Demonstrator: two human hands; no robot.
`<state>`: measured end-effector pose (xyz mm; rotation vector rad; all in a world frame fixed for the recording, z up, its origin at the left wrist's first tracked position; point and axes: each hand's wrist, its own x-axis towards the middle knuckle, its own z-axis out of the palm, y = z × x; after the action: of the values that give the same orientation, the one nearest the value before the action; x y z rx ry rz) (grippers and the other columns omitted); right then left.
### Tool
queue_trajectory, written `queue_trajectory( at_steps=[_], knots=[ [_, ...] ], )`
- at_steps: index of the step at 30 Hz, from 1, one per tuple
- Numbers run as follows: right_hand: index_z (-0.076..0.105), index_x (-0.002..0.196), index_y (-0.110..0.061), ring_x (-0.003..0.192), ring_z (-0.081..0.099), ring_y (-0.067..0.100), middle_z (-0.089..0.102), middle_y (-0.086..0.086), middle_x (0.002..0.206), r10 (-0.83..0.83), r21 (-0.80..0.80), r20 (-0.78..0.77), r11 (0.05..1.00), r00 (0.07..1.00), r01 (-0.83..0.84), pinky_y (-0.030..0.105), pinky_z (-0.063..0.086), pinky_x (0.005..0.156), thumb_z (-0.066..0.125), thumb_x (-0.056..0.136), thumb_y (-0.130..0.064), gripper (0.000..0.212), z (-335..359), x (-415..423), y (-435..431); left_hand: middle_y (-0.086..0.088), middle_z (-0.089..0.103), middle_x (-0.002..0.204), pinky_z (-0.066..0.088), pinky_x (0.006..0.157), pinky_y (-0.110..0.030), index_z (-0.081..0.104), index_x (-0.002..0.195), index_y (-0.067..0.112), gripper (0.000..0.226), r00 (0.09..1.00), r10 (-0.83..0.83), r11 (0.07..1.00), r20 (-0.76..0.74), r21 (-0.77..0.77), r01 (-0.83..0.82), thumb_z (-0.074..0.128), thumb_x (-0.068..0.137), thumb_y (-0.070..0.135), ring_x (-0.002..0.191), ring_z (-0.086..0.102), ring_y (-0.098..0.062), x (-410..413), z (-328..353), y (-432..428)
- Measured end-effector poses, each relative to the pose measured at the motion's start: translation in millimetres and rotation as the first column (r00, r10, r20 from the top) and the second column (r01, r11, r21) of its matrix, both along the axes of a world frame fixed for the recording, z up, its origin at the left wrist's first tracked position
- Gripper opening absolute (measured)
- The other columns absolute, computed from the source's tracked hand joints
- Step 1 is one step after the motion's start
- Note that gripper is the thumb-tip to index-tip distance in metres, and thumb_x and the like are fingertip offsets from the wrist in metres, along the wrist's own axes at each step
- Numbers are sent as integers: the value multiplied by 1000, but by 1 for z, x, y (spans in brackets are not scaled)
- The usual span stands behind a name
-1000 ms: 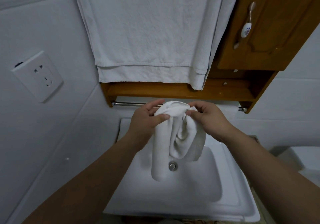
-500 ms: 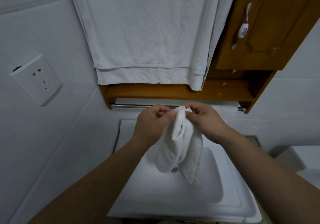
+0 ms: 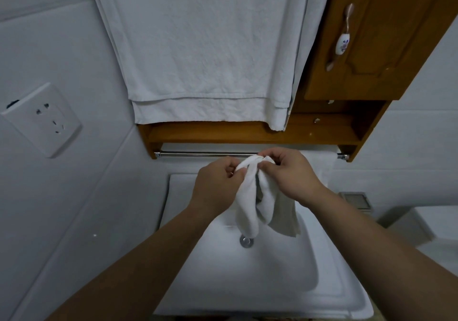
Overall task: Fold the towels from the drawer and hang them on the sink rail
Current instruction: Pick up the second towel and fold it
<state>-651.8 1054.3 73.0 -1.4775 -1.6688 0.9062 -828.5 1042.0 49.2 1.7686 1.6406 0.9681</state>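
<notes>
2 bare hands meet over a white rectangular ceramic sink (image 3: 247, 286), just in front of and slightly below a horizontal chrome sink rail (image 3: 205, 153). The left hand (image 3: 218, 186) and the right hand (image 3: 290, 174) each pinch the bunched top of a small white terry towel (image 3: 250, 206). The curled fingers (image 3: 231, 165) and thumb of each hand are closed on the cloth, and the 2 hands almost touch across it.

The small white terry towel hangs from this double grip in 2 long, loose lobes with a darker fold between them. A flatter flap with a hemmed lower edge trails under the right wrist. Its lowest lobe ends just above the round metal drain (image 3: 246, 242) in the basin. The cloth is held near the rail, towards its right half; whether it touches the bar cannot be told, since the hands cover that stretch.

The rail is fixed under an orange-brown wooden shelf (image 3: 223, 134). A large white bath towel (image 3: 205, 48) hangs doubled above the shelf, its 2 hems reaching down to it. To the right stands a brown wooden cabinet door (image 3: 376, 48) with a slim metal handle bearing a white flowered ceramic centre (image 3: 342, 43). A white wall socket (image 3: 42, 119) sits on the pale tiled wall at left, and a small grey square box (image 3: 357, 200) lies beyond the right forearm.
</notes>
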Motion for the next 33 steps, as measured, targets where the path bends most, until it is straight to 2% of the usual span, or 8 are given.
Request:
queue_trajectory(
  at_steps=[8,11,14,17,20,24,28,33],
  knots=[
    [74,97,-26,86,65,4,73,-11,92,65,33,60,997,996,-67,23,49,73,63,94,-21,13,-4,-1,-3,-1,71,92,42,70,-15,71,104,17,18,970,27,993,-243,122,3,58,94,24,75,57,-9,-4,-12,6],
    [70,96,-32,83,60,-3,68,-18,90,71,60,136,995,988,-80,14,41,70,61,95,-23,13,-6,-4,-4,0,70,88,39,66,-14,72,100,17,19,971,54,990,-234,137,-22,56,95,24,73,57,-9,-4,-10,6],
    [69,99,-33,81,58,-4,66,-20,89,76,81,219,992,973,-96,11,38,67,59,97,-24,13,-7,-5,-6,3,64,76,34,57,-13,70,89,18,23,979,96,994,-179,66,-85,52,97,27,67,55,-9,-5,-7,8],
    [70,106,-29,83,58,1,68,-15,95,71,103,275,989,959,-102,13,39,69,58,97,-24,15,-8,-5,-5,3,45,53,27,49,-21,52,57,20,44,973,84,993,-216,-58,-99,51,98,36,52,43,-13,-5,-5,11],
    [69,110,-27,85,55,2,65,-15,96,60,110,324,989,944,-101,6,35,70,57,98,-24,17,-9,-4,-5,2,40,47,29,46,-25,47,47,19,55,960,55,981,-275,-163,-104,55,94,47,47,40,-14,-5,-5,14],
    [69,111,-27,91,63,10,72,-7,103,101,94,424,983,900,-155,18,43,74,53,100,-25,19,-17,-3,-6,2,61,69,46,57,-25,64,67,18,23,964,-23,970,-265,-239,-42,72,83,33,68,57,-15,-5,-7,16],
    [69,113,-24,94,65,15,74,-3,105,54,104,468,988,882,-116,23,45,77,53,100,-23,21,-23,2,-4,2,60,68,43,57,-25,61,68,19,29,969,-14,970,-246,-237,-47,75,79,41,63,52,-12,-3,-11,16],
    [69,112,-22,91,66,16,74,0,102,44,95,450,991,892,-97,23,45,74,54,99,-20,21,-26,3,-5,5,68,103,51,74,-29,59,111,29,50,990,-35,943,-138,-333,-13,79,71,53,89,62,-14,4,-18,17]
  ],
)
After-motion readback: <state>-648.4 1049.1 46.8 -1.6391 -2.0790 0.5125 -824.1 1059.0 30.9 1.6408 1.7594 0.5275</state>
